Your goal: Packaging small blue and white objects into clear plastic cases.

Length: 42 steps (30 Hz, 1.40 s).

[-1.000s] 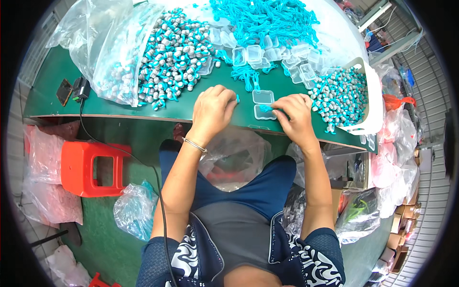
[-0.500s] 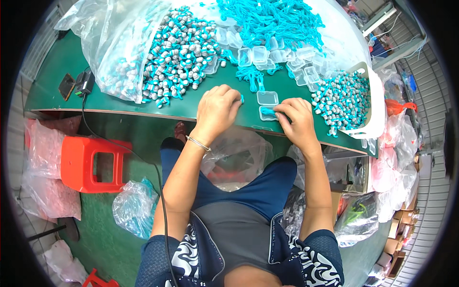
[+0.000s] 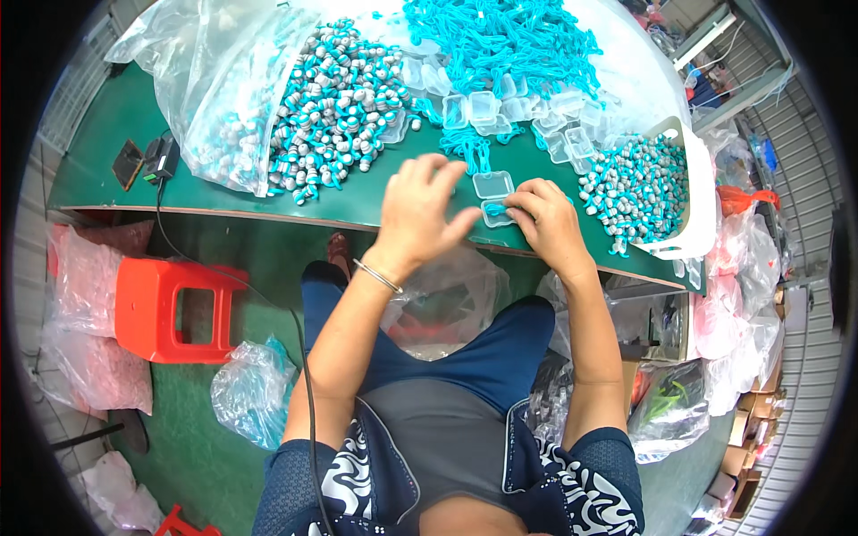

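Note:
A small clear plastic box [image 3: 493, 220] lies near the front edge of the green table, its lid [image 3: 493, 185] swung back. Inside it sits a bundled blue cord [image 3: 492, 209]. My right hand [image 3: 551, 225] reaches over the box's right side, thumb and fingertips closed on the cord. To the left of the box, my left hand [image 3: 422, 213] hovers with thumb and fingers spread, holding nothing I can see. Just behind the box lies a loose bunch of blue cords [image 3: 466, 143].
Grey-and-blue ridged plugs [image 3: 331, 98] are heaped left, beside a clear bag [image 3: 219, 98]. More plugs spill from a white basket [image 3: 700, 192] at right. A large blue cord pile [image 3: 500, 40] and several clear boxes [image 3: 483, 108] lie behind. A red stool [image 3: 134, 308] stands lower left.
My left hand has turned and spread its fingers, its fingertips now higher and slightly to the right. The right hand stays at the box, which has shifted slightly left.

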Tool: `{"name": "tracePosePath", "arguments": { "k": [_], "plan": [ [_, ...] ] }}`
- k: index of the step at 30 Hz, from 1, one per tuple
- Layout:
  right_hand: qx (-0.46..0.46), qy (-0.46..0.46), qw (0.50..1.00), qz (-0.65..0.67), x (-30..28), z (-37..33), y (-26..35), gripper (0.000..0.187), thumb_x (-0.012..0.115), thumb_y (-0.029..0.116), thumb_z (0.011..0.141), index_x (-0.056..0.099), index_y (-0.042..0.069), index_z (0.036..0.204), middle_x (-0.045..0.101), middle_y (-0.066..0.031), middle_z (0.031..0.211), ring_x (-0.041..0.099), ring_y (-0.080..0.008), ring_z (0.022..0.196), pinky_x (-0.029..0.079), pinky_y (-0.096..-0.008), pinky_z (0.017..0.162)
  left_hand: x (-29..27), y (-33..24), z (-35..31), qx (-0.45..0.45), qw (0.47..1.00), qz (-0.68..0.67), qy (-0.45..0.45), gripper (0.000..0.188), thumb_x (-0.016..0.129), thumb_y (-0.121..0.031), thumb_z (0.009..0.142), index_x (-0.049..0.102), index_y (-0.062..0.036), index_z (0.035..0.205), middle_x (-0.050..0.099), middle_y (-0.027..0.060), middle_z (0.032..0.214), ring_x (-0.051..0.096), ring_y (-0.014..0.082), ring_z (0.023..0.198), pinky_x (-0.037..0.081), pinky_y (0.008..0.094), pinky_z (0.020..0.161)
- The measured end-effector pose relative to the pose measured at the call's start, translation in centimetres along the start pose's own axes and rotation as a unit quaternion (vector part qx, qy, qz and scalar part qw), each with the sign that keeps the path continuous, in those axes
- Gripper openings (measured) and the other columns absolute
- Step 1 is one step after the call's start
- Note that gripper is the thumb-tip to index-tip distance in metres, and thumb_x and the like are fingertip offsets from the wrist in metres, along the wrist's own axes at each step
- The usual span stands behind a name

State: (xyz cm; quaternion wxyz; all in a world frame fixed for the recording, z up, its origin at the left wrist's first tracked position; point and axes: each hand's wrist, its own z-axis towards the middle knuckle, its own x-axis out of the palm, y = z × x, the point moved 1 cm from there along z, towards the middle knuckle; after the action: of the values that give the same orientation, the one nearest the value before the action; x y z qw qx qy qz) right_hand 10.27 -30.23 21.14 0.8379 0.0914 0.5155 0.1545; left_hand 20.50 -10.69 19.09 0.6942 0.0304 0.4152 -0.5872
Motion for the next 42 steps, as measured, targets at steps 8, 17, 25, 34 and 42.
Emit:
{"name": "tracePosePath", "arguments": {
  "k": [8, 17, 25, 34, 42],
  "plan": [
    [-0.024, 0.011, 1.000, -0.014, -0.2, 0.8, -0.4, 0.012, 0.076, 0.009, 0.077, 0.069, 0.009, 0.087, 0.064, -0.0051, 0.089, 0.062, -0.0268, 0.088, 0.046, -0.0403, 0.078, 3.3, -2.4, -0.3, -0.009, 0.996, 0.038, 0.082, 0.042, 0.079, -0.037, 0.077, 0.069, -0.0119, 0.110, 0.058, 0.0048, 0.115, 0.050, 0.0256, 0.110, 0.037, 0.0421, 0.087],
    [-0.054, -0.032, 0.995, -0.077, -0.3, -0.9, 0.4, 0.023, 0.073, 0.014, 0.081, 0.070, 0.010, 0.104, 0.065, -0.0050, 0.094, 0.062, -0.0256, 0.090, 0.044, -0.0417, 0.083, 2.9, -2.1, -0.1, 0.008, 0.995, 0.023, 0.093, 0.042, 0.078, -0.036, 0.077, 0.069, -0.0109, 0.110, 0.058, 0.0055, 0.118, 0.050, 0.0278, 0.113, 0.037, 0.0440, 0.089],
    [0.138, -0.093, 0.984, -0.060, -3.8, -3.6, -5.2, 0.021, 0.069, 0.010, 0.084, 0.070, 0.008, 0.105, 0.068, -0.0089, 0.096, 0.064, -0.0281, 0.092, 0.047, -0.0409, 0.080, 1.6, -1.9, 0.1, -0.009, 1.000, -0.006, 0.012, 0.046, 0.077, -0.028, 0.077, 0.065, -0.0105, 0.117, 0.058, 0.0108, 0.116, 0.052, 0.0308, 0.109, 0.040, 0.0435, 0.089],
    [0.108, -0.113, 0.980, -0.126, -2.4, -3.2, -4.8, 0.016, 0.074, 0.011, 0.081, 0.072, 0.007, 0.097, 0.064, -0.0094, 0.087, 0.063, -0.0287, 0.084, 0.049, -0.0406, 0.073, 0.7, 1.9, -0.2, -0.050, 0.998, -0.010, 0.035, 0.021, 0.073, -0.006, 0.079, 0.070, -0.0075, 0.100, 0.065, 0.0071, 0.092, 0.061, 0.0285, 0.088, 0.049, 0.0399, 0.077],
    [0.150, -0.100, 0.982, -0.061, -1.1, -3.3, -5.2, 0.022, 0.072, 0.004, 0.080, 0.068, 0.004, 0.101, 0.065, -0.0108, 0.088, 0.063, -0.0262, 0.076, 0.051, -0.0380, 0.069, 0.7, 1.7, -0.1, -0.094, 0.995, -0.018, 0.026, 0.012, 0.076, -0.008, 0.078, 0.071, -0.0065, 0.089, 0.067, 0.0068, 0.085, 0.063, 0.0264, 0.080, 0.051, 0.0396, 0.071]
  ]
}}
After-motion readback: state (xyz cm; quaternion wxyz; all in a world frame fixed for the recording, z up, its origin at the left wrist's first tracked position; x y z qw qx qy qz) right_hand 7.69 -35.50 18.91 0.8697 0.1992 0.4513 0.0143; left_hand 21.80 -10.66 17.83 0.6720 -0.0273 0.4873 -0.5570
